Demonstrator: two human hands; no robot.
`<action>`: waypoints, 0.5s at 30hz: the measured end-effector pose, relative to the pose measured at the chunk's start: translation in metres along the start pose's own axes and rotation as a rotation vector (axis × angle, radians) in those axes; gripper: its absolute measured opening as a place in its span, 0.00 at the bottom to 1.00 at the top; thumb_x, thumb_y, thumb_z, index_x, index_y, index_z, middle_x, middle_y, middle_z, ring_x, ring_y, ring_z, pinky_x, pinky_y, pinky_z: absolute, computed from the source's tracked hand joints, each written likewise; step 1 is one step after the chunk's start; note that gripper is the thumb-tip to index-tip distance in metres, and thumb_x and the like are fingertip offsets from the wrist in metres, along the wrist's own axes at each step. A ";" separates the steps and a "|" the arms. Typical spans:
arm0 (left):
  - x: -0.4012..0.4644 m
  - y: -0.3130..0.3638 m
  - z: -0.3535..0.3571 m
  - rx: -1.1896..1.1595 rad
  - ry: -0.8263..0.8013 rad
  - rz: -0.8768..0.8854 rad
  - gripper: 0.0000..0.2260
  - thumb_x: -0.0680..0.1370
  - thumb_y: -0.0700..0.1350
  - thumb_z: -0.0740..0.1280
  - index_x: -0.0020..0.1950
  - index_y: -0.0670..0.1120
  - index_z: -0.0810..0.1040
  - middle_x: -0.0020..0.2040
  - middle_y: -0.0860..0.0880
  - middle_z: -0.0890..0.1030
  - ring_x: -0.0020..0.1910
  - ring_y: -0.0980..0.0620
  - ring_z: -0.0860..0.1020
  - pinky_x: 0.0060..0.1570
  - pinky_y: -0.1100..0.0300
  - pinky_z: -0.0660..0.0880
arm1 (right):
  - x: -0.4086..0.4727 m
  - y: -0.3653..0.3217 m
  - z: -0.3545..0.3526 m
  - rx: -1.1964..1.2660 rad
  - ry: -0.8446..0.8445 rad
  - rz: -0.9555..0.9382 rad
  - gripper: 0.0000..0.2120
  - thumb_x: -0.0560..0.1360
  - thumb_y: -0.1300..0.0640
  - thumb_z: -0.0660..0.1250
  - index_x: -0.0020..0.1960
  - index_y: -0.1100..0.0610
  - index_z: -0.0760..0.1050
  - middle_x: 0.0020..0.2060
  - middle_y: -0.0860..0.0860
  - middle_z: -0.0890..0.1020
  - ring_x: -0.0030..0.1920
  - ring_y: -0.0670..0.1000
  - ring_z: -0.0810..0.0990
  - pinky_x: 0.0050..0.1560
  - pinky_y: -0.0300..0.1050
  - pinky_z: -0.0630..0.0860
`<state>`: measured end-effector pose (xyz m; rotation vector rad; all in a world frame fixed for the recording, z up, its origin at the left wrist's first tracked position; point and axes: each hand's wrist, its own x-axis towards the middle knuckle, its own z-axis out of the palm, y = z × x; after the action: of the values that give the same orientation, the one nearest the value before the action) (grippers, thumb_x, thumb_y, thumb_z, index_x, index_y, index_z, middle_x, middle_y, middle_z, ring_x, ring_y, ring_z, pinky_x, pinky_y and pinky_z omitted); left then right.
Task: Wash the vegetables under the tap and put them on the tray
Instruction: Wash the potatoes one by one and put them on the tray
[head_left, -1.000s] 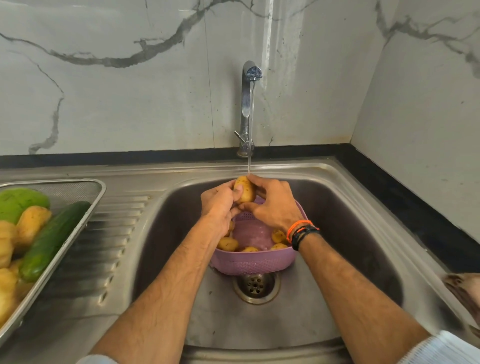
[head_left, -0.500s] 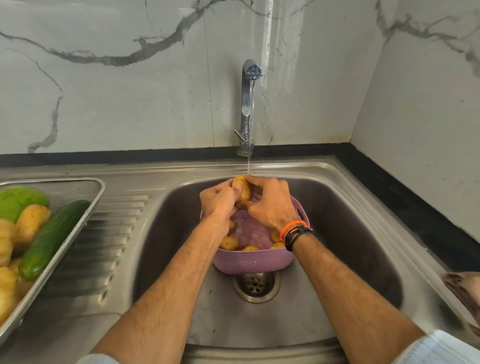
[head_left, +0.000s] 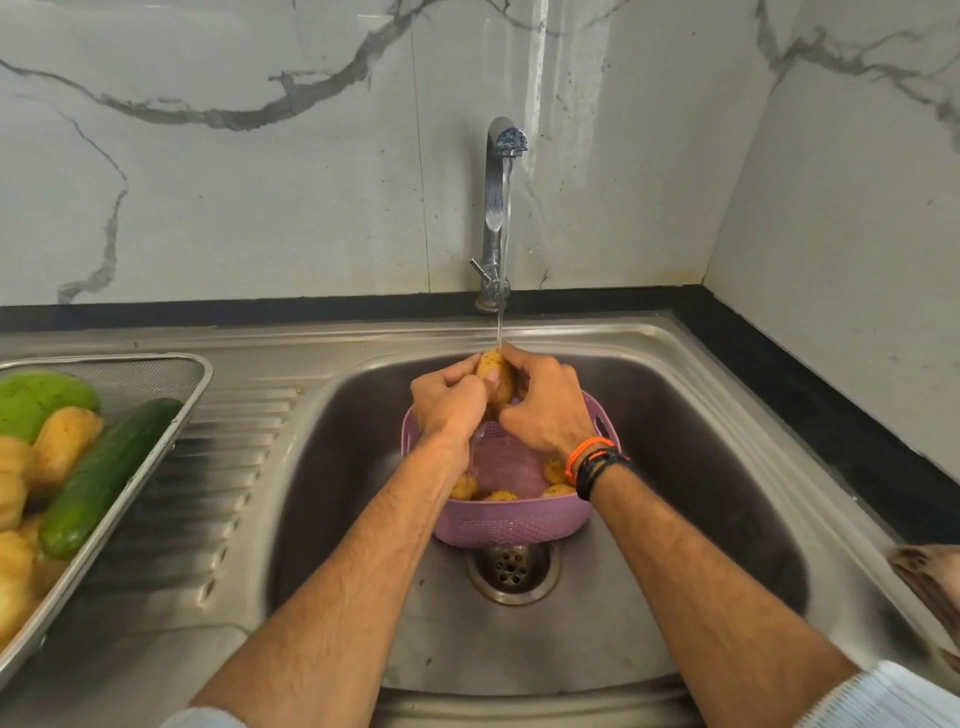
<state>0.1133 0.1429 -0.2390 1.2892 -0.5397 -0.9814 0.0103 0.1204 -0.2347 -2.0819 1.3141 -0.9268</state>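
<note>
**Under the tap, a potato in two hands**

Over the steel sink, both hands are curling round one small, knobbly yellow potato, holding it right under the thin stream falling from the chrome tap. The left hand is gripping it from one side, thumb pressing across the skin; the right hand, with orange and black cords at the wrist, is closing its fingers over the other side. Just below them a round lilac plastic basket with a woven-looking wall is sitting in the basin above the drain, and a few more speckled potatoes are lying in it. Well off to the left, on the ribbed drainer, a wire-mesh metal tray is holding a smooth dark green cucumber, a pale green rounded vegetable and several lumpy yellow ones
</note>
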 end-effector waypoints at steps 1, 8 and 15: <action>0.000 -0.001 0.001 0.015 0.010 0.008 0.13 0.74 0.34 0.73 0.58 0.43 0.84 0.49 0.45 0.86 0.50 0.50 0.84 0.56 0.50 0.81 | 0.000 0.000 -0.001 0.048 0.010 0.023 0.32 0.67 0.66 0.70 0.71 0.56 0.73 0.59 0.56 0.83 0.61 0.54 0.80 0.65 0.46 0.75; 0.002 -0.004 -0.001 0.121 -0.013 0.065 0.03 0.77 0.44 0.72 0.47 0.50 0.86 0.46 0.47 0.86 0.50 0.49 0.84 0.56 0.48 0.81 | 0.007 0.009 0.007 0.673 -0.021 0.267 0.17 0.70 0.73 0.69 0.54 0.57 0.81 0.49 0.53 0.85 0.53 0.52 0.83 0.56 0.49 0.80; -0.008 -0.004 0.001 0.341 -0.064 0.239 0.15 0.81 0.52 0.63 0.37 0.62 0.84 0.40 0.54 0.86 0.50 0.50 0.83 0.57 0.48 0.79 | 0.013 0.008 0.015 0.934 0.088 0.394 0.10 0.79 0.66 0.66 0.58 0.67 0.78 0.43 0.56 0.84 0.45 0.52 0.82 0.44 0.44 0.78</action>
<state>0.1068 0.1489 -0.2414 1.4563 -0.9184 -0.7529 0.0215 0.1063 -0.2466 -1.0406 0.9814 -1.1525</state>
